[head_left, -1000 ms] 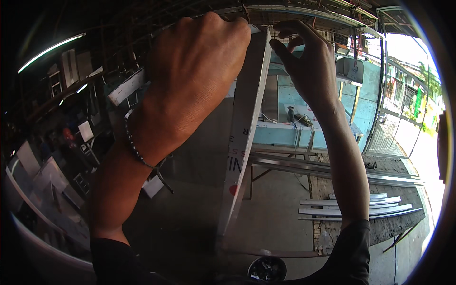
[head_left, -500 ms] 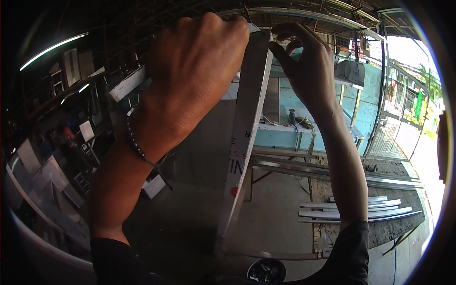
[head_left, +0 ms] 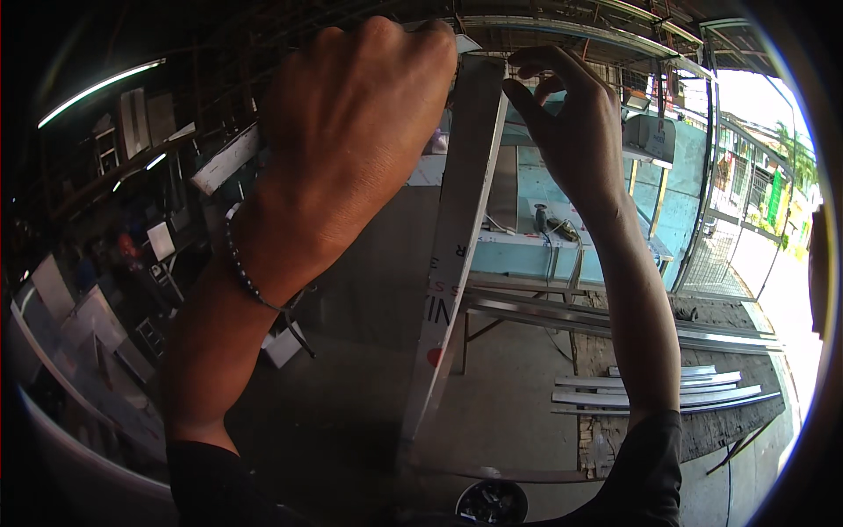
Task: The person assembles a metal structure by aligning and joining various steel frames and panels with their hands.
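Observation:
A long metal strip (head_left: 460,189) with a bent edge, printed marks and a red dot stands upright in front of me, its top level with my hands. My left hand (head_left: 360,132), wearing a beaded bracelet, is closed in a fist to the left of the strip's top. A pale flat bar (head_left: 226,160) sticks out beyond its wrist side, and the fist seems closed around it; the fingers are hidden. My right hand (head_left: 571,110) is at the strip's upper right edge, thumb and bent fingers apart, thumb tip close to or touching that edge.
At right, a worn wooden table (head_left: 606,430) carries several metal profiles (head_left: 667,397). Behind it, a workbench (head_left: 505,237) holds a power tool (head_left: 542,218) and cables. A round bucket (head_left: 492,502) of dark scraps stands near me. Panels (head_left: 97,329) lean at left.
My left fist has shifted slightly left and up, and the pale bar has moved with it. The strip's top now shows a little more. My right hand has barely moved.

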